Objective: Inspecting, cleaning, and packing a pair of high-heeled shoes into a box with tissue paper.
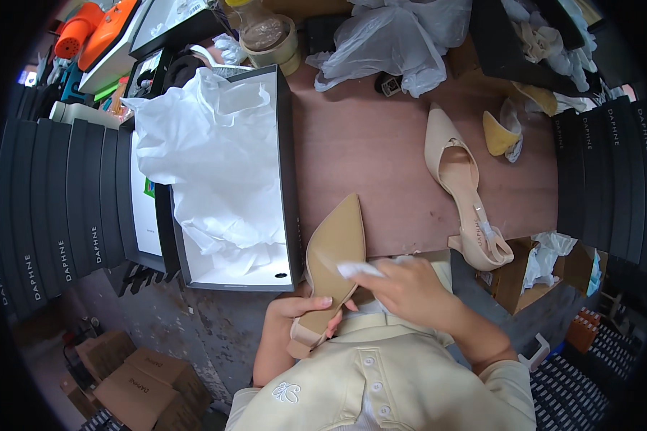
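Observation:
My left hand (305,307) grips a beige pointed heeled shoe (334,251) near its heel, with the tan sole turned up and the toe pointing away from me. In my right hand (417,291) is a small white wad (359,271), partly hidden by the fingers and held at the sole's edge; whether it is cloth or paper I cannot tell. A second beige slingback shoe (451,161) lies on the table to the right, toe away from me. At the left an open dark shoebox (289,165) holds white tissue paper (201,165).
Dark shoeboxes stand in rows at the left (50,208) and right (611,179) of the pinkish tabletop (370,158). A yellow toe insert (499,134) lies beyond the second shoe. Clear plastic bags (395,43) and a tape roll (272,39) sit at the back. Cardboard boxes (147,388) are below left.

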Action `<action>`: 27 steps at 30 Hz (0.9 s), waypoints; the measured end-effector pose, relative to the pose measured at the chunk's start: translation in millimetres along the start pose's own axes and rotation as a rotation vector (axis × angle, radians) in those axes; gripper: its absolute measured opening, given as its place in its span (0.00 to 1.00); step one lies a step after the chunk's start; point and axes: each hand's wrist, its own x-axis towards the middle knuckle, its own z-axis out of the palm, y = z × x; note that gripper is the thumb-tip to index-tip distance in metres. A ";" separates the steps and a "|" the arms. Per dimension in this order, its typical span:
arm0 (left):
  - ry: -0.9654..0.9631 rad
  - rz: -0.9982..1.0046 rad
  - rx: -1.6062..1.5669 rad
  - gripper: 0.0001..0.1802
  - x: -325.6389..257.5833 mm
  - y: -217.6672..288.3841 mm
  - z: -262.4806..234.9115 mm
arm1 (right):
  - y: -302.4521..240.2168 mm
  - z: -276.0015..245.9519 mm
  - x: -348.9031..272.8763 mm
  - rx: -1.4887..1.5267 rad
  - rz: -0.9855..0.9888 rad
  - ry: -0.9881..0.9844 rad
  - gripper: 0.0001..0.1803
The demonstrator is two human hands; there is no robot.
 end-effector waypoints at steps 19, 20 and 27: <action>0.019 0.019 0.225 0.22 13.8 -6.9 -3.6 | -3.6 5.5 6.1 -0.083 -0.099 0.016 0.21; 0.014 -0.018 0.195 0.21 13.0 -4.7 -7.2 | 1.4 1.1 13.1 -0.164 -0.088 0.015 0.21; 0.036 0.063 0.257 0.23 11.4 -6.4 -3.2 | 1.2 19.1 18.5 -0.163 -0.152 0.080 0.18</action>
